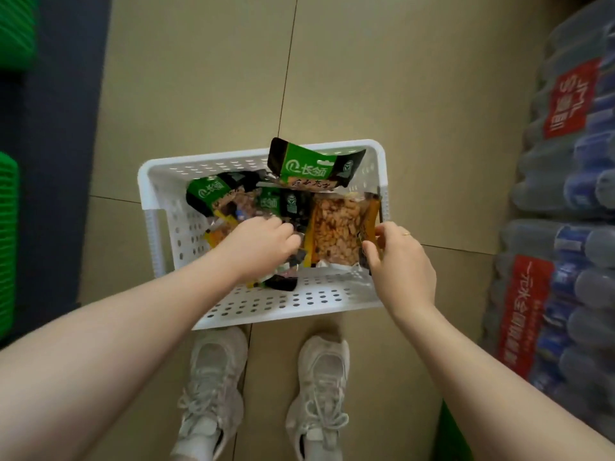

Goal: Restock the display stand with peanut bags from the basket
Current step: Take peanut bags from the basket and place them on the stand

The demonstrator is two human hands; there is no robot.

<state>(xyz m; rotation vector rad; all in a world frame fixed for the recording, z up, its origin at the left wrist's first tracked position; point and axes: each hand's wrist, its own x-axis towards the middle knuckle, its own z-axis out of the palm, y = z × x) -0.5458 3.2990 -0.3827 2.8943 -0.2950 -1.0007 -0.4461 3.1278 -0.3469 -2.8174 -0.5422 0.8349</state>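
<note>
Head view, looking straight down. A white perforated plastic basket [186,241] stands on a tan tiled floor [399,94], just ahead of two pale lace-up sneakers [213,387]. Both bare forearms reach into it from the lower edge of the view.

The right hand [401,261] — a thin ring on one finger — grips the right edge of a clear-fronted peanut bag with orange side strips [336,227]; thumb and fingertips [369,249] are pinched together on that edge, and the bag lies flat, its peanuts visible to the left of the fingers. The left hand [263,244] is curled over the heap in the middle of the basket, fingers bent down onto dark packaging just left of the orange-striped bag; whether they have closed on a bag cannot be told, as the fingertips are hidden.

Beyond the left fingers lie two green-and-black peanut bags [213,193], tilted and overlapping. A third green-and-black bag [312,164] leans against the basket's far wall, beyond the right fingers — its top edge rises above the rim. A dark bag corner [283,282] shows below the left wrist.

To the right of the right hand, well apart, shrink-wrapped packs of bottled water with red labels [565,227] are stacked. Green plastic crates [8,244] stand at the far left.
</note>
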